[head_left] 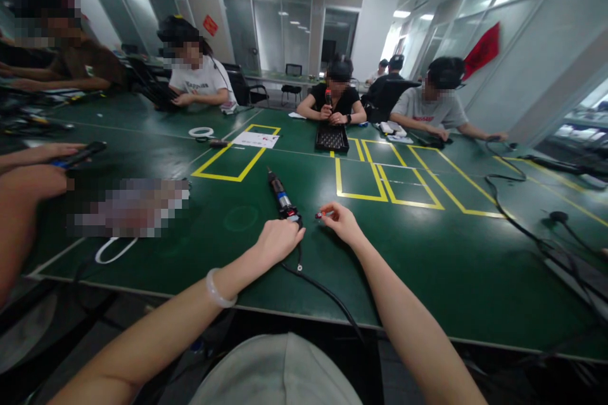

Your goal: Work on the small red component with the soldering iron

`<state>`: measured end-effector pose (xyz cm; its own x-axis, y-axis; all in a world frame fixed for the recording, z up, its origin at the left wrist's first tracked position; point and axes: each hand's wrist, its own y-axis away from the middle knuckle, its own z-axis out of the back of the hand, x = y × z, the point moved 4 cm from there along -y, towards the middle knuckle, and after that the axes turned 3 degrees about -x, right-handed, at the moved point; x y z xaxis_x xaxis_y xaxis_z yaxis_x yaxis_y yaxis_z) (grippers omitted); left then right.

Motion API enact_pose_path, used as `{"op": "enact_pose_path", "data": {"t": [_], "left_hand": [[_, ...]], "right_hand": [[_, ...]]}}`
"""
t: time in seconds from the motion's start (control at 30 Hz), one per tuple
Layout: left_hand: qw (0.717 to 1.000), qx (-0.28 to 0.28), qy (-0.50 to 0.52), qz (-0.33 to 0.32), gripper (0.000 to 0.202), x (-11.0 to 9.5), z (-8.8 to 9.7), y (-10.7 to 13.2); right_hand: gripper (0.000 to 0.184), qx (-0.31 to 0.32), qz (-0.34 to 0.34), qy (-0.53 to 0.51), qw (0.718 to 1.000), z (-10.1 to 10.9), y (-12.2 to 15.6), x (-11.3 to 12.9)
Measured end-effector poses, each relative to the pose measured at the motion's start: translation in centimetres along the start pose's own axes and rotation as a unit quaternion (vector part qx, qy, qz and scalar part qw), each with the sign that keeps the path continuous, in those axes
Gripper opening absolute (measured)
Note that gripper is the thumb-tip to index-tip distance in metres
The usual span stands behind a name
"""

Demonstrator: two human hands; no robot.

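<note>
A corded electric screwdriver (pixel 277 191), dark with a blue band and a narrow tip, lies on the green table pointing away from me. My left hand (pixel 280 240) is closed around its rear end, where the fingers partly cover it. To the right, my right hand (pixel 339 221) pinches a small dark red part (pixel 318 216) between thumb and fingertips, just apart from the tool. The part is too small to name. From under my left hand a black cord (pixel 327 293) runs to the table's front edge, and a short lead ends in a small metal ring (pixel 299 267).
Yellow tape outlines (pixel 361 196) mark the green tabletop (pixel 228 285). A black tray (pixel 332 139), a paper sheet (pixel 256 139) and a white cable coil (pixel 201 132) lie farther back. Black cables (pixel 506 215) cross the right side. At left, a co-worker's hands (pixel 50 168) hold a dark tool.
</note>
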<state>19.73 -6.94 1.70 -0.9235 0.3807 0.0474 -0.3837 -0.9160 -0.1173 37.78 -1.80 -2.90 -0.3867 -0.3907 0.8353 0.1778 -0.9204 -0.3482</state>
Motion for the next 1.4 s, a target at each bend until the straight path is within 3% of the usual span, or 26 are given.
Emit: {"op": "enact_pose_path", "data": {"t": [0.1,0.23,0.57,0.73,1.03,1.17,1.4], "left_hand": [[0.999,-0.012,0.021,-0.029,0.046,-2.3,0.0,0.1],[0.997,-0.024,0.04,-0.064,0.045,-3.3,-0.4,0.6],[0.992,-0.026,0.048,-0.116,0.047,-2.8,-0.7,0.6],[0.991,-0.03,0.041,-0.121,0.047,-2.9,-0.7,0.8],[0.992,-0.03,0.043,-0.111,0.047,-3.0,-0.6,0.9],[0.993,-0.028,0.045,-0.108,0.046,-3.1,-0.5,1.0],[0.993,-0.03,0.049,-0.105,0.047,-3.1,-0.1,1.1]], "right_hand": [[0.018,0.01,-0.008,0.019,1.0,0.1,0.0,-0.2],[0.016,0.038,-0.013,0.049,0.998,0.4,0.0,-0.4],[0.015,0.075,0.017,0.059,0.995,0.3,0.3,0.4],[0.013,0.062,0.043,0.094,0.993,0.5,0.3,1.0],[0.006,0.054,-0.012,0.052,0.997,0.2,0.5,1.4],[0.003,0.047,0.032,0.102,0.993,0.3,0.5,2.2],[0.016,0.08,0.1,0.168,0.977,0.2,0.6,3.2]]}}
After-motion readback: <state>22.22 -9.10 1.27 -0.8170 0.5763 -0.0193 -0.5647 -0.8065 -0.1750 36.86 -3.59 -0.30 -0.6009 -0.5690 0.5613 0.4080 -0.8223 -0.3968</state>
